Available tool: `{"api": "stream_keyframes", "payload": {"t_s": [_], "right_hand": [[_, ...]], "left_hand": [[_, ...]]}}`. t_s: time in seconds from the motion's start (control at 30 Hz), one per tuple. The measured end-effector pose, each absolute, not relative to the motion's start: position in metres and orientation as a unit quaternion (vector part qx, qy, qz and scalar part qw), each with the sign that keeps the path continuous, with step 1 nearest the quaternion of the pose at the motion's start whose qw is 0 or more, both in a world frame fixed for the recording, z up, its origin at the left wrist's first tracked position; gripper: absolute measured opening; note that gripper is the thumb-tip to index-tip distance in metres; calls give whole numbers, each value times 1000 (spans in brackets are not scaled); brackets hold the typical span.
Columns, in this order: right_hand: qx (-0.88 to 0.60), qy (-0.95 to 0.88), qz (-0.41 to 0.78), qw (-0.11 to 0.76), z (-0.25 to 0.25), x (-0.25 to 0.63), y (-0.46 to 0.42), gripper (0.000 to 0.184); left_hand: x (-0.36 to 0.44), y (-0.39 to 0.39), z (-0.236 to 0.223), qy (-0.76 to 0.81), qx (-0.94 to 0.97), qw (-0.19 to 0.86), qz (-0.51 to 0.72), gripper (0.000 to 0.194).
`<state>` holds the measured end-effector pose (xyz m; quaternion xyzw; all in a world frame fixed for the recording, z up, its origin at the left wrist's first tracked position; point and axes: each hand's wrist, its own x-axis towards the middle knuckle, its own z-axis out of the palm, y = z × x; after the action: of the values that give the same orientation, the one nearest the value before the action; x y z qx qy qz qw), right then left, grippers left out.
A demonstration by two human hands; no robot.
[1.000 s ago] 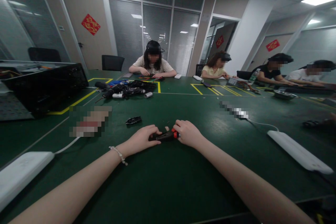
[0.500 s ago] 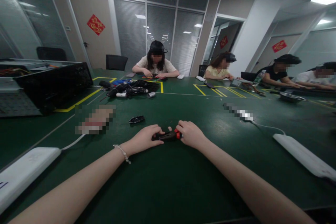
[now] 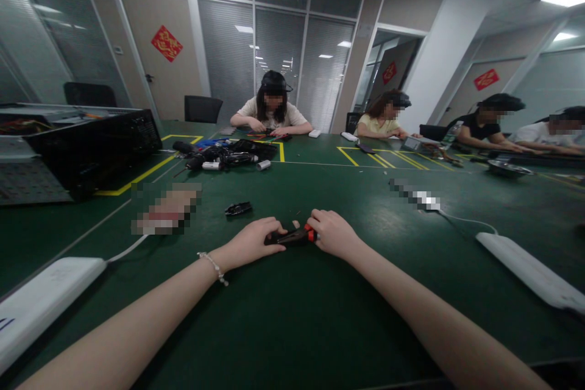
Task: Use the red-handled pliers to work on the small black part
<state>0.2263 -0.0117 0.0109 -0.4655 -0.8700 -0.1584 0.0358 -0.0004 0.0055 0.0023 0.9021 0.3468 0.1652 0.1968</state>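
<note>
Head view: red-and-black tool (image 3: pixel 299 236) between two bare hands, low over or on green table (image 3: pixel 292 323).
Right hand (image 3: pixel 333 233) is curled closed around the tool's red end; left hand (image 3: pixel 259 235) pinches a dark piece (image 3: pixel 273 237) between thumb and fingers, at the tool's dark tip. Cannot tell where tool ends and piece begins. Tool lies roughly crosswise, directly ahead of the wearer; a pale scrap (image 3: pixel 295 224) sits just beyond it. Small black part (image 3: pixel 238 208) rests on the table beyond the left hand, apart from it. Bead-like bracelet (image 3: pixel 212 268) on left wrist. White slabs with cables flank the forearms: left slab (image 3: pixel 52 292), right slab (image 3: pixel 525 268). Farther off, tangled black items (image 3: pixel 233 155); a co-worker (image 3: pixel 274 109) sits opposite, head lowered.
</note>
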Motion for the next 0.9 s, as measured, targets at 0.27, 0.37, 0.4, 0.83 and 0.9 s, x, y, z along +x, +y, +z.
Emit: {"api": "stream_keyframes", "payload": {"t_s": [0.27, 0.37, 0.4, 0.83, 0.9], "right_hand": [[-469, -869, -157, 32, 9, 225, -11, 18], [-468, -870, -153, 35, 9, 224, -11, 18], [-468, -869, -153, 36, 9, 224, -11, 18], [-469, -870, -149, 37, 10, 226, -11, 21], [-469, -870, -147, 37, 10, 226, -11, 21]], "left_hand": [[-2, 7, 0, 342, 904, 194, 169, 25], [-2, 8, -1, 339, 904, 197, 171, 25], [-2, 8, -1, 338, 904, 198, 172, 25], [-1, 5, 3, 349, 898, 212, 164, 25], [-1, 5, 3, 347, 898, 212, 166, 24]]}}
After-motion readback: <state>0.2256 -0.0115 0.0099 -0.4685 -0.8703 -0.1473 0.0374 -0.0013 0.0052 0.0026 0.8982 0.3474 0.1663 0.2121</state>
